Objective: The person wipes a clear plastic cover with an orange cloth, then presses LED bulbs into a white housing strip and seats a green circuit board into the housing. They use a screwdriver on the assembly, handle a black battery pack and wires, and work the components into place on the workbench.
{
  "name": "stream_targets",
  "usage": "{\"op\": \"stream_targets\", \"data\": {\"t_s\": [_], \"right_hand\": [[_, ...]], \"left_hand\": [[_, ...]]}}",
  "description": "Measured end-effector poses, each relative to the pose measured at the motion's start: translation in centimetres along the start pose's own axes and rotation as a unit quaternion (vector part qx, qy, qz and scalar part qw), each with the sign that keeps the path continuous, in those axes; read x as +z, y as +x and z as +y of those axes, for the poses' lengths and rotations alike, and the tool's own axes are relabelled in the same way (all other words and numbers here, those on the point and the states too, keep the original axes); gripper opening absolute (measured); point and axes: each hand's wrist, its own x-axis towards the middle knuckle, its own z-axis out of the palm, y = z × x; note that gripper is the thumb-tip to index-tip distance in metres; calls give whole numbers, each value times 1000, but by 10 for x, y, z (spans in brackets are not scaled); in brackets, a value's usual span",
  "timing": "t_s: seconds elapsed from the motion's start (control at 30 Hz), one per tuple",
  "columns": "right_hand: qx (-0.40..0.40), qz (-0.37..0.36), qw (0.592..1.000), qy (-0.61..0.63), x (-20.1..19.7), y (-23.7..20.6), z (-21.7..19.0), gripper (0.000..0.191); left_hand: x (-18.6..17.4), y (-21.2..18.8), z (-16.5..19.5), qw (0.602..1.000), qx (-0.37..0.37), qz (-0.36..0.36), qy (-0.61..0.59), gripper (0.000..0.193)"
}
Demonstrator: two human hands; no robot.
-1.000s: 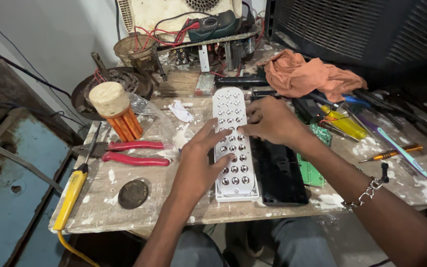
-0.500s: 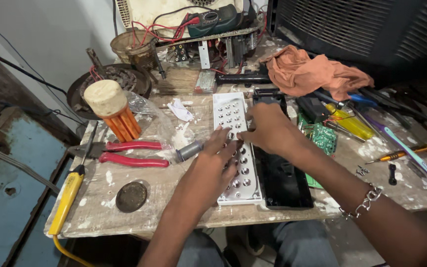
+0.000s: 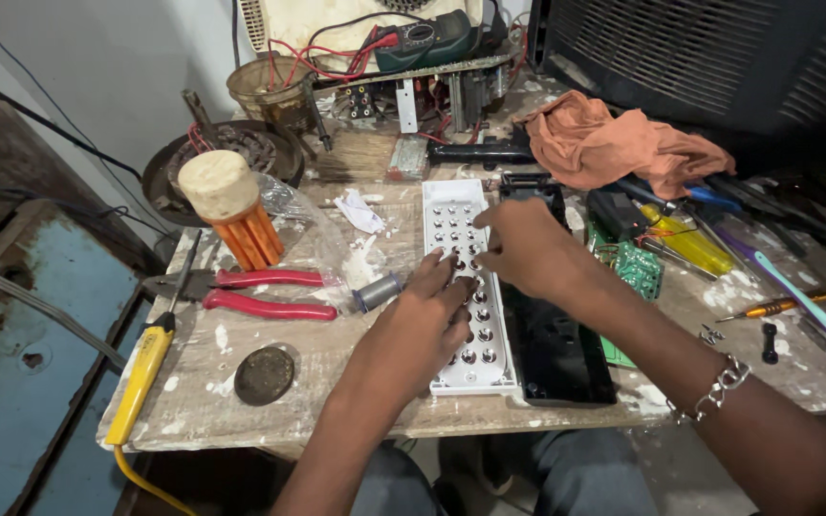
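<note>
Paint-spattered and crowded, the workbench (image 3: 241, 401) carries a white LED panel (image 3: 464, 287) lying flat at centre, beside a black housing (image 3: 556, 354) at three o'clock. The left hand (image 3: 423, 325) presses it down, fingers together; the right hand (image 3: 528, 248) pinches at its middle. Red pliers (image 3: 260, 291) lie at nine o'clock; only the near edge offers room.

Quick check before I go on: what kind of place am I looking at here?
Most likely a small electronics repair bench: a paint-spattered worktable strewn with red-handled pliers, screwdrivers, a green circuit board and a multimeter.
</note>
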Motion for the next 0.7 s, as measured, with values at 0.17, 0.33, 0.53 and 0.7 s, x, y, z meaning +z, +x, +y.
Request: {"op": "stream_targets", "data": {"t_s": [0.17, 0.33, 0.53, 0.7], "right_hand": [[-130, 71, 988, -51, 3, 30, 16, 38], [-195, 63, 973, -105, 7, 50, 22, 37], [-58, -45, 992, -107, -1, 58, 8, 53], [15, -142, 985, -99, -13, 67, 1, 53]], "left_hand": [[-2, -2, 1, 1000, 2, 1, 2, 38], [-1, -3, -2, 1000, 5, 3, -1, 37], [0, -3, -3, 1000, 14, 7, -3, 35], [-6, -2, 1, 1000, -2, -8, -18, 39]]}}
